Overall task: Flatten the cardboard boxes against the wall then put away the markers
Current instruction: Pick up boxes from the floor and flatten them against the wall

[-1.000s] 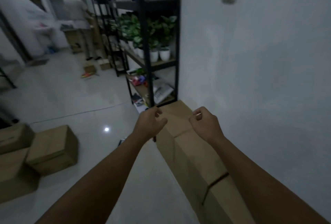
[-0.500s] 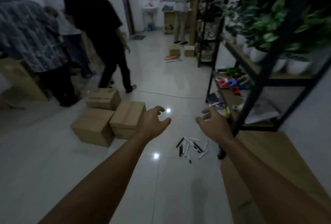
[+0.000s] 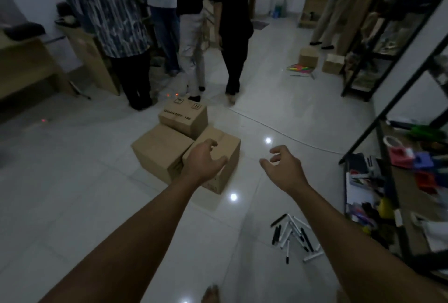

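Three closed cardboard boxes stand together on the white tiled floor: a left box point(image 3: 160, 150), a right box point(image 3: 228, 152) and a smaller one point(image 3: 184, 116) resting on top behind them. My left hand point(image 3: 203, 162) reaches out in front of the right box, fingers loosely spread, holding nothing. My right hand point(image 3: 283, 169) hovers to the right of the boxes, also empty with relaxed fingers. A scatter of several black and white markers point(image 3: 293, 234) lies on the floor at the lower right, below my right forearm.
Several people point(image 3: 232, 23) stand just behind the boxes. A black metal shelf unit point(image 3: 388, 157) with clutter runs along the right. Two small boxes point(image 3: 320, 59) and colourful items sit further back. A wooden desk point(image 3: 26, 65) stands at the left. A cable point(image 3: 291, 135) crosses the floor.
The view has swung left from the flattened cardboard at the wall to the room. The three boxes are now closer and central; both hands have opened and reach toward them.
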